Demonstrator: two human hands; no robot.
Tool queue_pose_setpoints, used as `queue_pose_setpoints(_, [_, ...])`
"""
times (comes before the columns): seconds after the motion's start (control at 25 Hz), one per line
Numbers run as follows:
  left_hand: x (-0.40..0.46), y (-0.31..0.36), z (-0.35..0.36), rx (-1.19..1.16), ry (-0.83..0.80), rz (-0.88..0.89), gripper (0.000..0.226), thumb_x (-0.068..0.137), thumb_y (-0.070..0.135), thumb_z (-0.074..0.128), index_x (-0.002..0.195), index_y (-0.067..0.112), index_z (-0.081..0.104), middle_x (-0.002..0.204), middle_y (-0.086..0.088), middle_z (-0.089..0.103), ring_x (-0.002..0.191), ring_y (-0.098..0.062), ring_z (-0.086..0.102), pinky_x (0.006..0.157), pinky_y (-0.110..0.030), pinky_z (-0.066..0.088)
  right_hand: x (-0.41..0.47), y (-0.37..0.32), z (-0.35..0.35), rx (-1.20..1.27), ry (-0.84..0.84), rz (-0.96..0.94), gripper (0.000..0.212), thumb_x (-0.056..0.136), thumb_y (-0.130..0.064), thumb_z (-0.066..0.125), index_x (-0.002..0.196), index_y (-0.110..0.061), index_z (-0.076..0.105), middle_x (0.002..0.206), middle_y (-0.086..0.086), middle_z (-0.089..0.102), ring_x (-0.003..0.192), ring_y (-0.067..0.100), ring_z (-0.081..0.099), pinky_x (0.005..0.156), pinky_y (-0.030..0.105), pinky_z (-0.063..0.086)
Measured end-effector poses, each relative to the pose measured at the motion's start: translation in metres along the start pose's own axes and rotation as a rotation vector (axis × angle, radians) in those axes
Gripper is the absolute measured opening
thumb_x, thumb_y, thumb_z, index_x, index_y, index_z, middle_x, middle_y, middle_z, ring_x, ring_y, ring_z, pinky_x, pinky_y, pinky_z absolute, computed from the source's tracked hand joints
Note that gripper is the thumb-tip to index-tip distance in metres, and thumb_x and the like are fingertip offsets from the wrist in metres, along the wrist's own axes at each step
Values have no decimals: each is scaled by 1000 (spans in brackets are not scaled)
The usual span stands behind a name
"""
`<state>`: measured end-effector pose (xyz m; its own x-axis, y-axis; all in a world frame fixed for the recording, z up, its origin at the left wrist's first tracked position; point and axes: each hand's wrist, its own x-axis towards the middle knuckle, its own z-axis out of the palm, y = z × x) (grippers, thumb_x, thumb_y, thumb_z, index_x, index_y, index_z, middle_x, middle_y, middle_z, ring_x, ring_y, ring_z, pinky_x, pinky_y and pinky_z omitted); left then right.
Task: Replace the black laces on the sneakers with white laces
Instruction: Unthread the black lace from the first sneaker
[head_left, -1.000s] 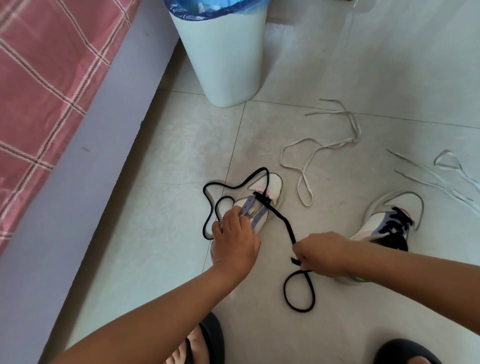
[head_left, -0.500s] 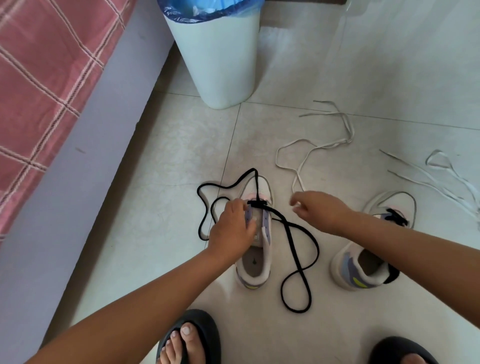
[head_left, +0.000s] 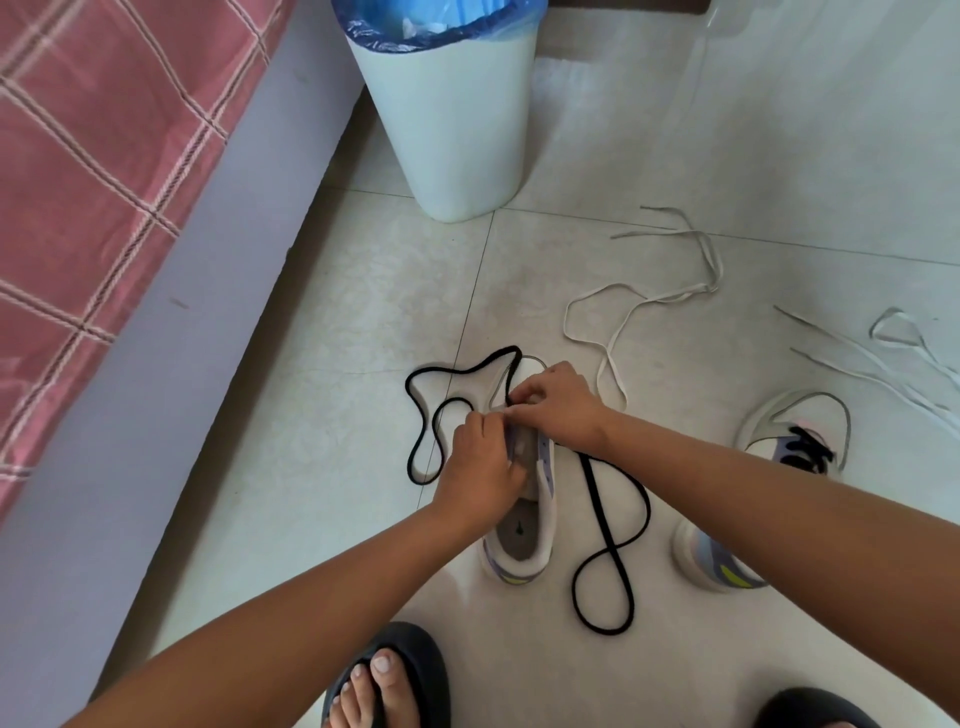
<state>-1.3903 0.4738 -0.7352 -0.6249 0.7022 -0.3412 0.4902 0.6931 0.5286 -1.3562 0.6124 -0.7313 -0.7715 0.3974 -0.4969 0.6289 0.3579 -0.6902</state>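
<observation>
Left hand clamps the near sneaker on the floor; right hand pinches the black lace at the toe-end eyelets. Lace looks limp, light: grip close to eyelet. White laces lie loose beyond.

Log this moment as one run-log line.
step: unlacing | left hand: steadies near sneaker | right hand: at toe eyelets, black lace | far sneaker: laced

White bin with blue liner on tiled floor; pink plaid bedding left; 2 black slippers.
</observation>
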Motion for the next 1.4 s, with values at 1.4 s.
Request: queue_pose_setpoints(1.4, [37, 7, -30, 92, -147, 288, 20, 93, 17, 52, 111, 10, 56, 112, -5, 52, 104, -19, 50, 87, -35, 44, -61, 48, -9, 490, 35, 306, 7, 89, -11, 57, 85, -17, 57, 71, 4, 59, 62, 14, 51, 50, 17, 38])
